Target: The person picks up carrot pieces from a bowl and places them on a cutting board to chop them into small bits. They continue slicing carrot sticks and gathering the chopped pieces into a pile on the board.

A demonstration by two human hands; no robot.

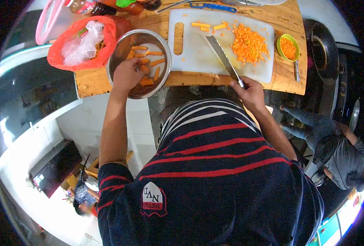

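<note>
My left hand (128, 74) reaches into a metal bowl (168, 61) at the left, its fingers curled onto a carrot piece (144, 69). Several more carrot sticks (154, 53) lie around it in the bowl. My right hand (251, 92) grips the handle of a knife (224, 57); its blade slants up and left over the white cutting board (198, 67). Diced carrot (247, 43) is heaped on the right half of the board. A few carrot strips (201, 25) lie near its far edge.
A small green bowl (288, 47) of diced carrot and a spoon (297, 71) sit right of the board. A red plastic bag (57, 57) lies left; a blue-handled tool (213, 7) lies behind. A dark wok (324, 51) stands right. Two other people are farther off.
</note>
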